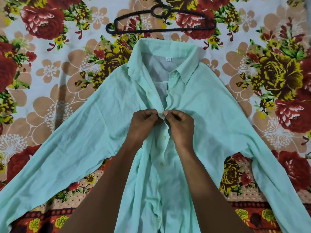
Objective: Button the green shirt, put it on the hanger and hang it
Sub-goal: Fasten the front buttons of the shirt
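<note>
Head view: the left hand (143,122) and right hand (180,125) pinch the green shirt (210,115) at a middle button (162,113). Buttoning is under way; next, probably the higher buttons, then the hanger (161,22).

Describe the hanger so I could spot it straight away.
Start at the green shirt spread flat on the flowered bedsheet. Look just beyond its collar, away from the hands. The hanger lies there flat: thin, black and plain against the busy flowers.

shirt (210,115) spread on bedsheet (50,73), hanger (161,29) just behind its collar (190,64)
</note>
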